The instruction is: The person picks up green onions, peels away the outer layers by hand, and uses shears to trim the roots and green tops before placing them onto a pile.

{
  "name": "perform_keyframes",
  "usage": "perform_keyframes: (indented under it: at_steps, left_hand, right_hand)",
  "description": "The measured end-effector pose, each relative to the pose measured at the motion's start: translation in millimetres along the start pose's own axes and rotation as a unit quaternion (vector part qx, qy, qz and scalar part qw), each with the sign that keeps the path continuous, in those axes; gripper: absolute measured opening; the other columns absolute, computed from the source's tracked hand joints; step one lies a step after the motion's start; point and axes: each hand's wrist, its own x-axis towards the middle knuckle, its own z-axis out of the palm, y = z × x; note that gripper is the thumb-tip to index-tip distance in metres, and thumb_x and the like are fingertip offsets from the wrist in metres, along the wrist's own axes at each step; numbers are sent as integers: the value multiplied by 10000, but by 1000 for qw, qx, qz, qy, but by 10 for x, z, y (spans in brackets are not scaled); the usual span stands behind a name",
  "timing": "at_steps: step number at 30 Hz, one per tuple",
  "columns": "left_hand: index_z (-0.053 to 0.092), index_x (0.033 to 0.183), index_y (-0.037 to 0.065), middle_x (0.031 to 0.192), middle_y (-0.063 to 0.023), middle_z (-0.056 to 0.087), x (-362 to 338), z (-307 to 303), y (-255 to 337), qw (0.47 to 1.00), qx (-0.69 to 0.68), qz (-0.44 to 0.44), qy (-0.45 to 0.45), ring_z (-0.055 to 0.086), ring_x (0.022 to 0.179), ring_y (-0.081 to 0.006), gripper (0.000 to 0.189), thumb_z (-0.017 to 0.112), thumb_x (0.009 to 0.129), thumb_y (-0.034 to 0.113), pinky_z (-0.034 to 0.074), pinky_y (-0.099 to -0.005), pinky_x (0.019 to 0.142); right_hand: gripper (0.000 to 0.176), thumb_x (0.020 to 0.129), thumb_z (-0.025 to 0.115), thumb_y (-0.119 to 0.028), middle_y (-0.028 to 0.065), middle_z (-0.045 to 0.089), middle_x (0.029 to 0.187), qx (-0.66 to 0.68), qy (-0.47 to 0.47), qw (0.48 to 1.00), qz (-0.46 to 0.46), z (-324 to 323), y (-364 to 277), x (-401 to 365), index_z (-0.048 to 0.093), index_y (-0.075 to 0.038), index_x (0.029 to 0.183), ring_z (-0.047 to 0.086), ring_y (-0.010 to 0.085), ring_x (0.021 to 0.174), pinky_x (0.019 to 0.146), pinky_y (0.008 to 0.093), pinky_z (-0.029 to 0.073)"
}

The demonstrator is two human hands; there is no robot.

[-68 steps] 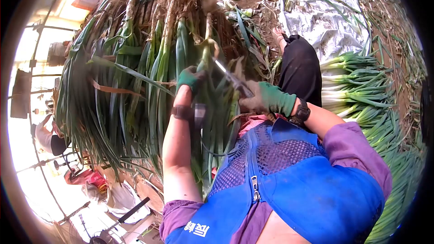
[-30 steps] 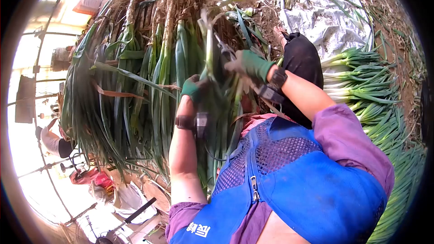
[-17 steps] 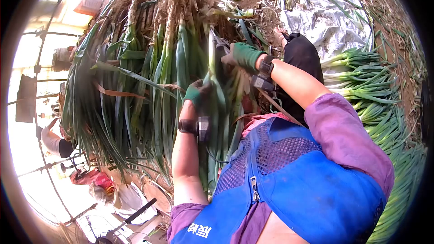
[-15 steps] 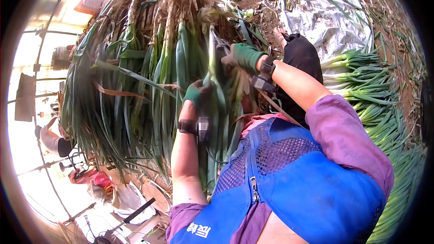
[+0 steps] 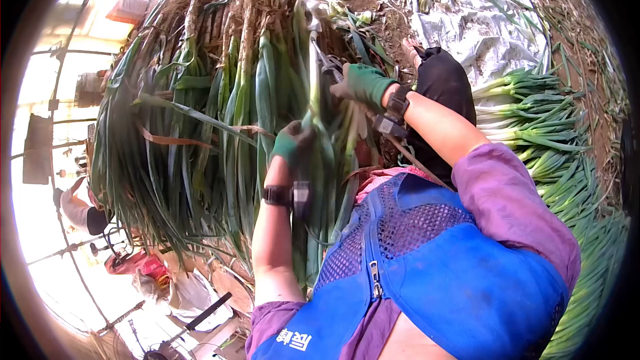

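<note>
My left hand, in a green glove with dark fingers, is closed around the green part of a long green onion. The onion's pale stem points away from me. In my right hand, gloved the same way, is a grey air gun, its front end close beside the stem. Blur near the onion's root end hides whether the two touch. To the left lies a thick row of unpeeled green onions, with brown roots at the far end.
Cleaned green onions are stacked along my right side. Behind them a white sheet covers soil strewn with leaf scraps. My bent knee is near my right forearm. At far left another person's arm shows beside a metal frame.
My right hand has shifted slightly, with the air gun still in it. A pale, blurred patch now shows around the onion's root end. My left hand keeps its hold, nearly in place.
</note>
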Motion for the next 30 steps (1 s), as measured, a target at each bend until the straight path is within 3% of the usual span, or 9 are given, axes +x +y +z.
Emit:
perform_keyframes:
  at_steps: [6, 7, 11, 14, 18, 20, 23, 26, 30]
  left_hand:
    - [669, 1053, -19, 938, -173, 714, -122, 183, -2, 986, 161, 28, 23, 700, 839, -233, 422, 626, 844, 345, 525, -346, 752]
    - [671, 1068, -18, 878, -78, 708, 120, 140, -300, 979, 202, 24, 19, 639, 788, -125, 381, 675, 873, 309, 508, -282, 714]
    - [701, 998, 25, 913, -189, 704, 337, 225, -208, 919, 385, -73, -43, 685, 866, -315, 473, 675, 794, 451, 528, -395, 801]
    - [708, 980, 73, 977, -175, 712, 435, 266, -79, 884, 466, 1, -34, 681, 938, -337, 409, 674, 793, 436, 528, -412, 841]
    - [674, 1110, 127, 1041, -146, 706, 389, 76, 633, 875, 440, 105, 175, 670, 992, -332, 372, 690, 837, 379, 529, -424, 850]
    - [642, 1153, 73, 1097, -186, 682, 675, -223, 633, 795, 448, 255, 319, 643, 1030, -377, 424, 695, 840, 353, 516, -448, 877]
    - [521, 1277, 48, 1172, -256, 625, 894, -464, 855, 838, 431, 132, 309, 624, 1079, -394, 605, 719, 810, 378, 513, -459, 913]
    - [523, 1264, 50, 1209, -232, 626, 1238, -573, 814, 855, 463, -42, 230, 620, 1122, -385, 616, 752, 790, 369, 515, -445, 935]
    - [570, 1215, 68, 1186, -196, 667, 1411, -548, 808, 830, 486, -77, 262, 646, 1096, -385, 491, 734, 797, 269, 523, -444, 940]
  right_hand:
    - [555, 794, 641, -432, 320, 672, 901, -5, 80, 997, -17, 82, 263, -193, 699, 93, 966, 705, 377, 872, 768, 412, 535]
    - [608, 781, 648, -470, 351, 655, 939, 21, 15, 1000, 11, 55, 293, -188, 690, 106, 974, 698, 405, 897, 797, 422, 536]
    - [593, 788, 627, -461, 349, 654, 901, 29, 38, 999, 20, 245, 291, -275, 694, 108, 940, 697, 405, 896, 797, 418, 539]
    - [586, 793, 616, -457, 352, 651, 877, 34, -5, 999, 18, 198, 372, -212, 691, 114, 899, 698, 405, 885, 786, 423, 538]
    - [590, 774, 638, -467, 315, 668, 813, 80, -9, 997, 17, 114, 338, -210, 678, 120, 817, 705, 387, 823, 754, 433, 537]
    - [678, 785, 628, -481, 337, 655, 1000, 76, -36, 996, 23, 157, 349, -160, 624, 155, 1021, 682, 386, 948, 839, 417, 523]
    - [930, 778, 632, -504, 371, 550, 1263, 80, -86, 992, 37, 118, 276, -166, 385, 192, 1343, 600, 395, 1157, 985, 401, 466]
    - [1033, 757, 644, -523, 385, 539, 1266, 47, -44, 997, 34, 205, 247, -143, 300, 232, 1373, 578, 418, 1187, 1007, 397, 459]
    - [1054, 741, 665, -526, 406, 499, 1299, 56, -54, 996, 33, 267, 322, -53, 290, 240, 1361, 551, 433, 1220, 1035, 397, 444]
